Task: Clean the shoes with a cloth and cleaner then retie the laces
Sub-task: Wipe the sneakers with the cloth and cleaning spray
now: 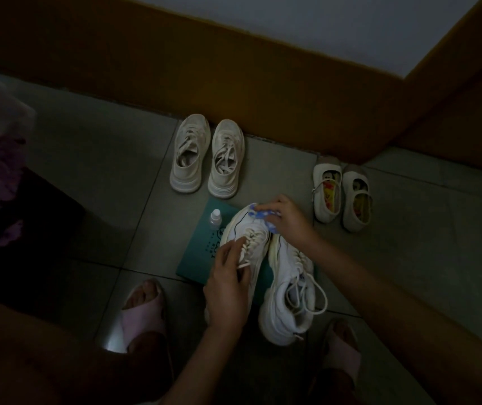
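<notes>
Risks from here:
- The cleaner bottle stands upright on the teal mat, just beside the toe of the sneaker I'm working on. A wide wipe or a shoe that twists leftward likely knocks it over. I can't tell if the cap is on.
- The other sneaker touches the first along its right side, with its loose laces looping out at lower right. My right forearm passes over them, so a snag is possible.
- Light is poor, so missed dirt is likely.

Grip:
- My right hand is clenched round the blue-and-white cloth, centre frame. The cloth is pressed on the sneaker's toe, sticking out left of the fingers.
- My left hand is curled over the sneaker's lace area and near side, pinning it down. The heel is hidden under the palm, and the toe points to the top of the frame.

Beige sneakers and strap shoes sit well apart, by the wall.
</notes>
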`<state>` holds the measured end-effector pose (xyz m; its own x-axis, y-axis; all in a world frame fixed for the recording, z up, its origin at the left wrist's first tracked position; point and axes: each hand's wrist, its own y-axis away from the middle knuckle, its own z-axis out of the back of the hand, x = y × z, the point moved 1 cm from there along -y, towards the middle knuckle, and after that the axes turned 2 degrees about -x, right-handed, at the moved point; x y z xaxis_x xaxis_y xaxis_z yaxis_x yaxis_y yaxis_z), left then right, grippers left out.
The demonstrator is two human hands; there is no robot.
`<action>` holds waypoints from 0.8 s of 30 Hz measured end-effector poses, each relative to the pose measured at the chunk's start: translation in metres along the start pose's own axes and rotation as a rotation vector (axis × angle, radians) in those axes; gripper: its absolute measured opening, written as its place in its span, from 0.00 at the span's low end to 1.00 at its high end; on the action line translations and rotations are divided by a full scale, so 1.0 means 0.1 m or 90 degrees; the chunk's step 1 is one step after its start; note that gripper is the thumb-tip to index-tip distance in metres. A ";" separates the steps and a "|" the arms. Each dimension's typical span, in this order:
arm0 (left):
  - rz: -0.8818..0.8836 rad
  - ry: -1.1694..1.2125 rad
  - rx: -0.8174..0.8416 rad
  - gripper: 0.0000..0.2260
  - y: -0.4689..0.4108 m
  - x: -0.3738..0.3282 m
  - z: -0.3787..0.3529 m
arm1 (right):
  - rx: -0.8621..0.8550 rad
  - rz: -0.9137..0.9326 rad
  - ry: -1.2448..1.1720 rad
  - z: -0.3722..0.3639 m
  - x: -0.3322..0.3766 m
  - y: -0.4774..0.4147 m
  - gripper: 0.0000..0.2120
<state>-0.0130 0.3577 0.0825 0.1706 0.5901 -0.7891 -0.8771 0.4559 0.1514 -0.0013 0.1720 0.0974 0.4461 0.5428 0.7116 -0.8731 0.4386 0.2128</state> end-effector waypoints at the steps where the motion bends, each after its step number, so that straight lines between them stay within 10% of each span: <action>1: 0.002 0.000 0.000 0.23 0.00 0.00 0.00 | -0.002 -0.004 0.006 0.00 -0.03 0.03 0.14; 10: -0.003 0.016 -0.002 0.24 0.01 -0.01 0.01 | 0.065 -0.093 -0.018 0.17 -0.10 0.28 0.12; 24: 0.002 0.000 0.002 0.24 0.00 -0.01 0.00 | -0.181 -0.150 -0.119 -0.12 0.04 0.06 0.10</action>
<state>-0.0132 0.3571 0.0827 0.1676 0.5923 -0.7881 -0.8764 0.4556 0.1560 -0.0028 0.1854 0.0935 0.5610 0.2754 0.7807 -0.6505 0.7299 0.2099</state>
